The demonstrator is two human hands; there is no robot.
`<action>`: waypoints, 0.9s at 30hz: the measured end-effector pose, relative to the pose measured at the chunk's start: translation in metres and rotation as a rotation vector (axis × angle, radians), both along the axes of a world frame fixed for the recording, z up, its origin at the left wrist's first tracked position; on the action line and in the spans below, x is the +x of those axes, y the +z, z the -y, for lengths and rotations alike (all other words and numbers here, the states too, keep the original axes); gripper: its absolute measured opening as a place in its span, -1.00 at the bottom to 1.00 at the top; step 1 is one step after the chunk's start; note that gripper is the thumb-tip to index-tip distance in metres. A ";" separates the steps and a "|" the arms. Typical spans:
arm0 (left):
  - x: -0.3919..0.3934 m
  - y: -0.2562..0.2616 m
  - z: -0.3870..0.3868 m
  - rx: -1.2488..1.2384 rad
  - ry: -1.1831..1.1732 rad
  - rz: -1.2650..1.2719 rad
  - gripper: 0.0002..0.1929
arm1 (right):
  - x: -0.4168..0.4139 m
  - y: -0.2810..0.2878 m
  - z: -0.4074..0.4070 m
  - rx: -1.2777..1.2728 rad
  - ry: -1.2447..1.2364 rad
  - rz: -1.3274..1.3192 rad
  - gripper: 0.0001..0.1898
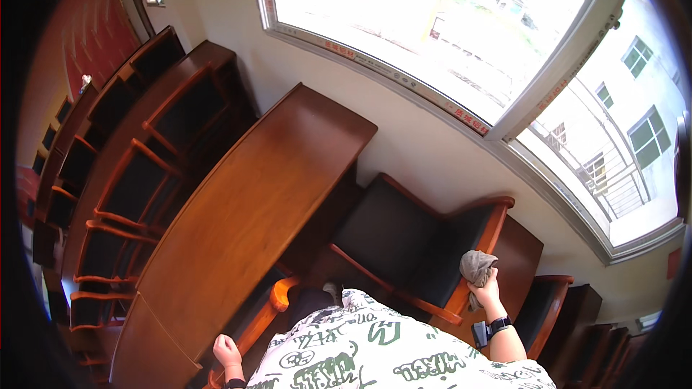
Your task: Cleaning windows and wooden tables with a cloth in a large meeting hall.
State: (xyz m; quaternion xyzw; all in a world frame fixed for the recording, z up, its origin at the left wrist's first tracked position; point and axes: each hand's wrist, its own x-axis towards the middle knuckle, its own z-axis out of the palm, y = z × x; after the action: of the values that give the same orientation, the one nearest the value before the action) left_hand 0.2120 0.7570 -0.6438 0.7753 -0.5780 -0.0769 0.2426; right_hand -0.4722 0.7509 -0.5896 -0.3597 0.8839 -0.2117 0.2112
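My right hand [488, 290] holds a bunched grey-brown cloth [477, 268] beside the wooden top rail of a chair with dark upholstery [394, 227]. A loose end of the cloth hangs below my fingers, by the rail. My left hand [227, 351] is low in the view with its fingers curled into a fist, and nothing shows in it. It is next to another wooden chair [259, 324] and the edge of a long curved wooden desk [259, 173]. Whether that hand touches the chair is hard to tell.
A large aluminium-framed window [378, 56] fills the upper right above a pale wall [416, 167]. Rows of dark-seated wooden chairs [130, 189] and desks curve away at left. Behind the nearer chair stands another wooden desk [521, 243], with one more chair [546, 308] beyond.
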 end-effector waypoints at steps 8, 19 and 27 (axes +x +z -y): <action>0.004 -0.008 0.001 -0.029 -0.032 -0.018 -0.80 | 0.004 0.001 0.002 -0.021 -0.012 -0.048 -0.27; 0.002 -0.007 0.000 -0.062 -0.012 0.004 -0.80 | 0.004 -0.002 0.002 0.000 -0.011 -0.054 -0.25; -0.027 0.045 0.006 -0.026 -0.003 0.081 -0.84 | 0.008 0.014 0.005 0.191 0.056 -0.098 -0.22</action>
State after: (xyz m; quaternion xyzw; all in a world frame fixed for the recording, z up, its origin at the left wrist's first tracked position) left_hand 0.1847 0.7511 -0.5983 0.7736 -0.5895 -0.0383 0.2292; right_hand -0.4637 0.7456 -0.5759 -0.3726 0.8988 -0.1025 0.2069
